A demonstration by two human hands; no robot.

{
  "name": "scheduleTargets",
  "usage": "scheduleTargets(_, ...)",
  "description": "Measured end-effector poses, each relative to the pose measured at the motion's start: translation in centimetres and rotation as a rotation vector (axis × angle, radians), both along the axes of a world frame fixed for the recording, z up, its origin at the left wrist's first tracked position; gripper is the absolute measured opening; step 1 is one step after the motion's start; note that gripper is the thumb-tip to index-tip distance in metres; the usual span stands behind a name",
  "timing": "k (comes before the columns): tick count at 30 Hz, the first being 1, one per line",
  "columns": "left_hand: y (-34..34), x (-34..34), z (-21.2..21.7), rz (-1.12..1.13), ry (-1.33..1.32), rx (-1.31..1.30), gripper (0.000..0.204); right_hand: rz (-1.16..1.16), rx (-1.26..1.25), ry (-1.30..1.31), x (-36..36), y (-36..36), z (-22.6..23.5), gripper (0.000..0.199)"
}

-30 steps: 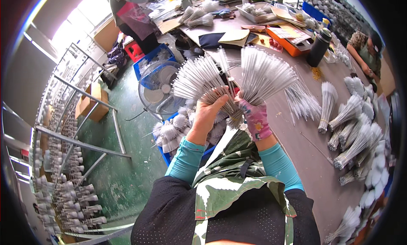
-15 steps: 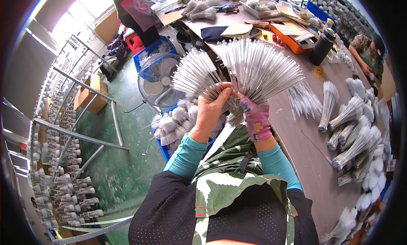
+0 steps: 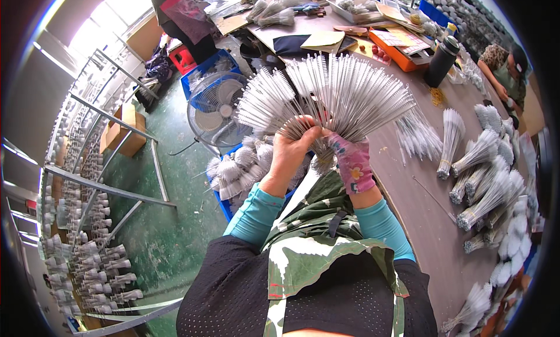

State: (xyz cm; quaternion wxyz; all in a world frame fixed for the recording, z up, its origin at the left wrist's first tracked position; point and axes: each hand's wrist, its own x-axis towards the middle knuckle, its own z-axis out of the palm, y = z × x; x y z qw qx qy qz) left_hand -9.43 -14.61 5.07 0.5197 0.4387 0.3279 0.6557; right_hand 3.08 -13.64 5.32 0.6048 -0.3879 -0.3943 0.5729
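Observation:
A big bundle of thin white bristle brushes on wire stems [image 3: 356, 95] is fanned out in front of me, bristles upward and away. My left hand [image 3: 293, 150], bare, is closed around the stems on the left side, its thumb pressed on them near the middle. Against it, my right hand [image 3: 353, 162], in a pink flowered glove, grips the right side of the same bundle. Wire ends stick out below, between the hands. The fingers behind the stems are partly hidden. Right of the bundle, a spread of loose brushes [image 3: 419, 135] lies on the table.
Tied brush bundles [image 3: 490, 185] crowd the table's right side, below a black bottle [image 3: 442, 61] and an orange box [image 3: 399, 50]. A blue crate [image 3: 226, 205] of brushes, a fan [image 3: 216, 109] and a metal frame [image 3: 111, 185] stand left. Another person [image 3: 506, 74] sits far right.
The gap between the left and right parts of the fanned brushes has narrowed, with stems now spread across it. My left thumb has shifted slightly right along the stems.

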Motion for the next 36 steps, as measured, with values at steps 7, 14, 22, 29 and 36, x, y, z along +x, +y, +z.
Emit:
scheduleTargets(7,0.1,-0.5,-1.2,0.023,-0.077,-0.112,0.013,-0.009,-0.128,-0.091,0.3,-0.1,0.8,0.017)
scheduleTargets(14,-0.2,-0.5,-1.2,-0.073,-0.19,-0.089,0.014,-0.025,-0.125,0.029,0.6,0.1,0.2,0.018)
scheduleTargets(22,-0.4,-0.6,-1.7,-0.091,-0.169,-0.057,0.016,-0.077,-0.158,-0.011,0.9,0.2,0.5,0.018)
scheduleTargets(29,-1.1,-1.0,-0.9,-0.27,-0.086,-0.259,0.038,-0.032,-0.158,0.064,1.1,0.3,-0.1,0.017)
scheduleTargets(36,0.0,-0.6,-2.6,-0.14,0.517,-0.069,0.043,0.113,0.081,-0.039,0.7,-0.2,0.2,0.026)
